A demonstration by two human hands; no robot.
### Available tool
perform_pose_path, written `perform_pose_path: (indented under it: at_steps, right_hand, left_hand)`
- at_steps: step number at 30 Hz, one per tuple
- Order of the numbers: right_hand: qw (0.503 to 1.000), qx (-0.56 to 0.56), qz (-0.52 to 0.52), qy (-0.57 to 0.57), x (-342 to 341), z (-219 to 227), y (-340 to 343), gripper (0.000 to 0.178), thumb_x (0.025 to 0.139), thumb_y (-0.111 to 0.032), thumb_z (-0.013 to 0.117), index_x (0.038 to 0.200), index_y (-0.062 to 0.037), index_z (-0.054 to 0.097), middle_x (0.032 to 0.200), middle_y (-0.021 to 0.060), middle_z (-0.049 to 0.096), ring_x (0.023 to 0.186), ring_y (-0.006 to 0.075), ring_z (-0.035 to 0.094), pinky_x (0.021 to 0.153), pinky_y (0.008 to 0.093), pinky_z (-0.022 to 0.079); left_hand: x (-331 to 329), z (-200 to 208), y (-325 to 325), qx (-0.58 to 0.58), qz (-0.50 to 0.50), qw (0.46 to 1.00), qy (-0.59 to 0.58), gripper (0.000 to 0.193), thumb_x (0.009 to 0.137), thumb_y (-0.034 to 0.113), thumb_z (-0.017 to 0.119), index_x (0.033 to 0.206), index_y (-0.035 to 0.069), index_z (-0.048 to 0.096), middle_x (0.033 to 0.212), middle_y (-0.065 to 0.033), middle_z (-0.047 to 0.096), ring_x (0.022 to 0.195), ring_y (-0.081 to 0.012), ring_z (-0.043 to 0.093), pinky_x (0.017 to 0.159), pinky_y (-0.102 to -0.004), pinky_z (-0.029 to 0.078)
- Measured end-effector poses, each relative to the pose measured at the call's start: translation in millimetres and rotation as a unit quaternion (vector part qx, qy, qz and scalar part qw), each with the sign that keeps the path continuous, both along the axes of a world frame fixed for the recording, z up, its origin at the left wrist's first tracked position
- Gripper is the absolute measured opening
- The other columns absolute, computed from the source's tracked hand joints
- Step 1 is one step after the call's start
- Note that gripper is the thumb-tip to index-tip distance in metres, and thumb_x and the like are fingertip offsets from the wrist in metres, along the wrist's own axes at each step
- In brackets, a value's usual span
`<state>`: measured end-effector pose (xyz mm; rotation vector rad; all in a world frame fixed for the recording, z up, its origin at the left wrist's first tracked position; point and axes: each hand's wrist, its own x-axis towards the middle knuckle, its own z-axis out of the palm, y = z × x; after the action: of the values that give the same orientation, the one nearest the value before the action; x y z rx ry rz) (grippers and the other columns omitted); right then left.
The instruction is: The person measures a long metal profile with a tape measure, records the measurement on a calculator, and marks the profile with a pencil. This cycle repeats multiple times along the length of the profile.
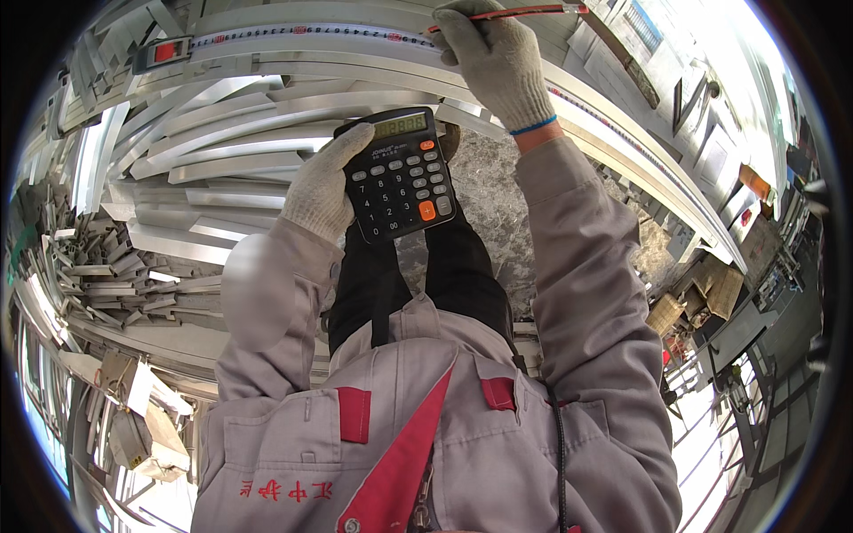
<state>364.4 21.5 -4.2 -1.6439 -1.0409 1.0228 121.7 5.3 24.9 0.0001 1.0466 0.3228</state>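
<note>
My left hand (320,188), in a pale knitted glove, grips a black calculator (380,197) by its left side, the thumb on its upper corner beside the display. The calculator has dark keys and a few orange ones, and is tilted up in front of my legs. My right hand (499,69), gloved too, is closed around a red pencil (531,12) pointing left. It is over a long pale metal profile (355,60). Along that profile runs a tape measure blade (342,33), pulled out from its red and dark case (166,52) at the left; my right hand covers part of it.
Loose metal strips (235,147) lie in a pile beyond my left hand. Many short offcuts (120,275) are heaped farther left. Bare grey floor (493,200) shows between the calculator and my right sleeve. Cardboard boxes (711,284) stand at the right.
</note>
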Motion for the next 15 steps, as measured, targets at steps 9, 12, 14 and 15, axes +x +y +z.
perform_pose_path:
  at_steps: [9, 12, 14, 15]
  right_hand:
    - [1.000, -0.022, 0.007, 0.004, 0.7, 1.3, 0.1, 0.019, 0.109, -0.016, 0.064, 0.101, 0.0007, 0.068, 0.078, 0.0022, 0.069, 0.069, 0.0088, 0.061, 0.063, 0.0280, 0.051]
    - [1.000, -0.014, 0.003, 0.020, -0.5, -0.5, 0.3, 0.019, 0.109, -0.016, 0.064, 0.101, 0.0006, 0.068, 0.078, 0.0020, 0.069, 0.069, 0.0087, 0.061, 0.063, 0.0278, 0.051]
    - [1.000, -0.013, 0.004, 0.018, -0.4, -1.1, -0.3, 0.019, 0.109, -0.016, 0.064, 0.101, 0.0005, 0.068, 0.078, 0.0019, 0.069, 0.069, 0.0086, 0.061, 0.063, 0.0276, 0.051]
    - [1.000, -0.012, 0.005, 0.018, -0.1, -1.2, -0.6, 0.019, 0.109, -0.016, 0.063, 0.101, 0.0004, 0.068, 0.078, 0.0019, 0.069, 0.069, 0.0086, 0.061, 0.063, 0.0275, 0.051]
  left_hand:
    - [-0.9, -1.5, -0.6, -0.013, 0.012, 1.000, -0.007, 0.037, 0.101, 0.023, 0.077, 0.127, -0.002, 0.069, 0.109, -0.0165, 0.079, 0.088, -0.0255, 0.081, 0.074, -0.0373, 0.070]
    - [-1.8, -0.3, -0.9, -0.014, 0.018, 1.000, -0.014, 0.037, 0.101, 0.022, 0.077, 0.127, -0.003, 0.068, 0.109, -0.0170, 0.079, 0.088, -0.0261, 0.081, 0.074, -0.0383, 0.071]
    - [-1.8, 0.1, -0.9, -0.014, 0.020, 1.000, -0.012, 0.037, 0.101, 0.021, 0.076, 0.127, -0.003, 0.068, 0.109, -0.0179, 0.078, 0.088, -0.0267, 0.081, 0.074, -0.0388, 0.071]
    - [-1.6, 0.3, -0.9, -0.014, 0.021, 1.000, -0.010, 0.036, 0.101, 0.020, 0.076, 0.127, -0.004, 0.068, 0.109, -0.0183, 0.078, 0.088, -0.0269, 0.081, 0.074, -0.0390, 0.071]
